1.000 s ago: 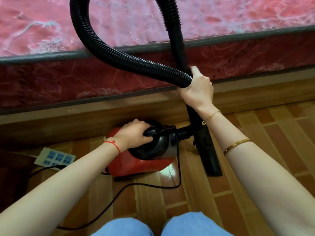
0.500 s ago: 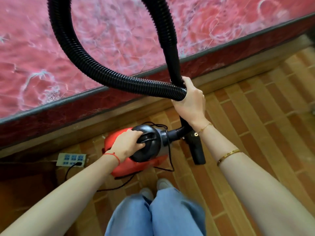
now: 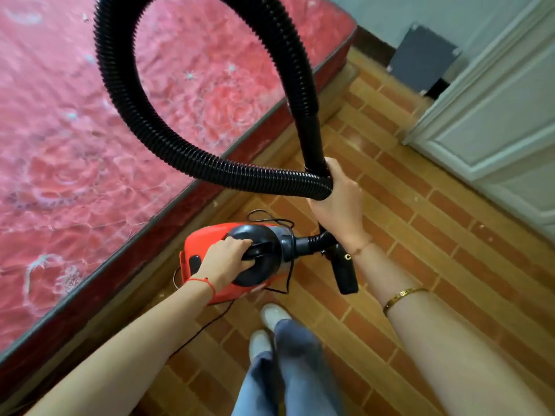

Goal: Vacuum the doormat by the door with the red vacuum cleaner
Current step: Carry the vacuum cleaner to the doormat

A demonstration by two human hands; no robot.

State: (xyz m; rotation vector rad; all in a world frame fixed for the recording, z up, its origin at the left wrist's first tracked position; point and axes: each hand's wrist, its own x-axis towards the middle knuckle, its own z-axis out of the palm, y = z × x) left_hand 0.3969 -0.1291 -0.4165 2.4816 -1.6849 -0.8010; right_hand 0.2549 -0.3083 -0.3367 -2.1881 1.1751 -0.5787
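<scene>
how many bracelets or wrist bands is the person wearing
3: a red string on the left wrist, a thin chain on the right wrist, a gold bangle on the right forearm.

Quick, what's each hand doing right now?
Left hand: grips the black handle of the red vacuum cleaner.
Right hand: grips the black hose and wand together.

Red vacuum cleaner [image 3: 207,238], black hose [image 3: 168,145] looped.

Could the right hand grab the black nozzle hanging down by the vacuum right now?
Probably not yet. The right hand is full, gripping the looped hose and its tube together. The nozzle hangs just below that wrist with nothing blocking it, so the hand would have to let go first.
</scene>
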